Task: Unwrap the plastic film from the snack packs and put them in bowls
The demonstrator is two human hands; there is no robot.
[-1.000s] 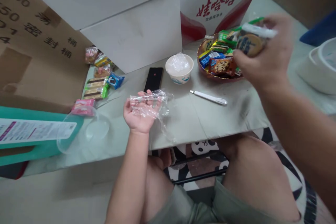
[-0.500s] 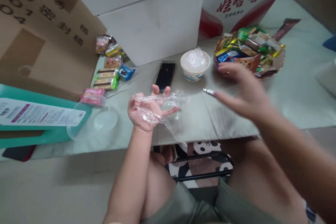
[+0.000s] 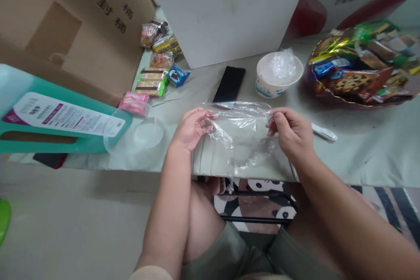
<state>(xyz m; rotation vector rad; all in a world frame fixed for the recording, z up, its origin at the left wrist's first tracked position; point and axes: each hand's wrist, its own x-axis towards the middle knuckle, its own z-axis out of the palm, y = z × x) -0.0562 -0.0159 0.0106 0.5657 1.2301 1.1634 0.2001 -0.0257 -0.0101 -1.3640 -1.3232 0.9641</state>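
Note:
A thin sheet of clear plastic film (image 3: 244,124) is stretched between my two hands above the table's front edge. My left hand (image 3: 193,127) grips its left side with curled fingers. At the opposite side, my right hand (image 3: 290,130) pinches the film's rim between thumb and fingers. The lower part of the film hangs loose and crumpled. Just right of my right hand, a white utility knife (image 3: 324,132) lies on the cloth, partly hidden by that hand. Beyond the film are a black phone (image 3: 229,84) and a paper bowl (image 3: 271,87) holding crumpled clear plastic (image 3: 284,64).
A gold-rimmed basket (image 3: 344,104) of wrapped snacks stands at right. Several snack packs (image 3: 152,81), a clear plastic tub (image 3: 113,133) and a green jug (image 3: 95,140) are at left. Behind stand a brown carton (image 3: 78,48) and white boxes (image 3: 226,17).
My right hand has let go of the utility knife, now lying on the table, and taken hold of the film's right side. The film has spread wider between both hands. The view has shifted left.

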